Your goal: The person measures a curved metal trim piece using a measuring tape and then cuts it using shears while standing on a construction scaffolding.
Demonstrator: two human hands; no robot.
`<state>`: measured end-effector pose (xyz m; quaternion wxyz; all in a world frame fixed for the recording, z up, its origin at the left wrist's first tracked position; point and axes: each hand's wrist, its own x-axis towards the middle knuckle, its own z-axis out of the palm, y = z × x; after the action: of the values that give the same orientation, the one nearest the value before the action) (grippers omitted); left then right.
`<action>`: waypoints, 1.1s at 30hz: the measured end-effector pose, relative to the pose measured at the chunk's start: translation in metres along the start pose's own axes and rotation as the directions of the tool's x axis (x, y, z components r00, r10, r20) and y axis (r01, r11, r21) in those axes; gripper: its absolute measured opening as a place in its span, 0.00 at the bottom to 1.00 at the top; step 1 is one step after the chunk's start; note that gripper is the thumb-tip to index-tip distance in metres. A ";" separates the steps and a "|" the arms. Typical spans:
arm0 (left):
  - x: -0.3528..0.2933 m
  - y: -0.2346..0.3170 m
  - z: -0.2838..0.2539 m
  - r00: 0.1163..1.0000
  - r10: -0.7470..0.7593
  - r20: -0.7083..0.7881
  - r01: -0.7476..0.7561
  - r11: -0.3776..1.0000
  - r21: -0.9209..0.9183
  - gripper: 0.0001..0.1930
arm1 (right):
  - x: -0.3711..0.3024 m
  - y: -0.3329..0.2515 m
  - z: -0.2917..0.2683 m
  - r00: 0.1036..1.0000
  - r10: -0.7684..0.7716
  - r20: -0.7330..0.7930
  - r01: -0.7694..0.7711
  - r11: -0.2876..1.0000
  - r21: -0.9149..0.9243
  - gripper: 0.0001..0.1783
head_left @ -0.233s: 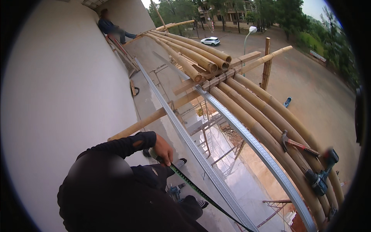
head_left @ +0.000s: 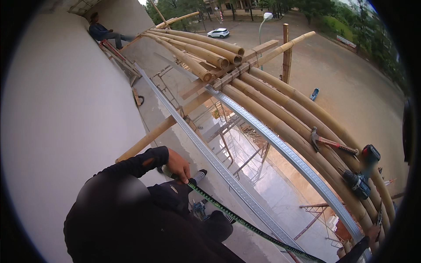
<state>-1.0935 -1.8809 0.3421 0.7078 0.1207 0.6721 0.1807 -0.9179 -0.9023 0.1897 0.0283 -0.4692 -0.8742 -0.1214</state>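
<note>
Tape measure (head_left: 219, 206) is slanting, a flat green-black ribbon, from my left hand (head_left: 178, 166) toward the lower edge; those fingers are pinching it, and a slackening pinch could be letting it buckle or slip. My right hand (head_left: 372, 234) is showing by the bamboo poles (head_left: 307, 104), its grip unclear. Hammer (head_left: 335, 143) and drill (head_left: 356, 182) are resting on those smooth, rounded poles, perhaps risking a roll; ridged metal rail (head_left: 272, 138) is gleaming

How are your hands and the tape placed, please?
Left hand gripping tape; right hand by the bamboo, grip unclear. Tape running out past the lower edge. Drill and hammer lying on the bamboo.
</note>
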 end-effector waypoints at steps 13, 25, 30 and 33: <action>-0.042 0.056 -0.024 0.969 0.009 -0.248 -0.010 1.000 -0.001 0.15 | -0.324 -0.071 -0.272 0.653 0.674 0.345 0.143 -0.558 0.818 0.11; -0.124 0.004 -0.080 0.927 0.223 -0.300 -0.167 0.965 0.203 0.15 | -0.535 -0.300 -0.258 0.638 0.366 0.678 0.157 -0.923 0.351 0.19; -0.175 -0.052 -0.099 0.905 0.234 -0.355 -0.111 0.936 0.335 0.14 | -0.540 -0.339 -0.277 0.605 0.356 0.712 0.052 -0.910 0.411 0.22; -0.181 -0.103 -0.116 0.897 0.245 -0.368 -0.170 0.960 0.223 0.16 | -0.548 -0.362 -0.275 0.648 0.268 0.713 0.068 -0.953 0.296 0.23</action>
<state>-1.2052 -2.0586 0.4560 0.5212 0.2187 0.7971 0.2124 -0.9288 -1.6058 0.2989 0.5567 -0.3780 -0.0215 0.7394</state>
